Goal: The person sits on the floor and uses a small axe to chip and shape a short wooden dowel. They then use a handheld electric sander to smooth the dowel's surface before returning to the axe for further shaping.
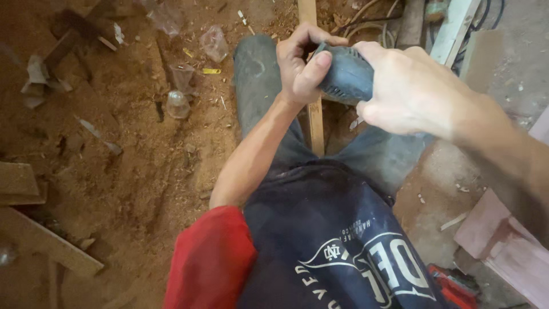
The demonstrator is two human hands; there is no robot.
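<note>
Gripping ribbed dark power tool (345, 73) | left hand (302, 64) clasped | right hand (409, 91) wrapped | sawdust floor (131, 160)

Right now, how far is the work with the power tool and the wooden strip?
Done: sawdust covers the floor, so much wood seems already worked. In hand: the left hand and right hand both grip a dark blue power tool above a narrow wooden strip lying between the knees. Left: the tool's working end is hidden, so I cannot tell whether it touches the strip; the strip looks whole.
</note>
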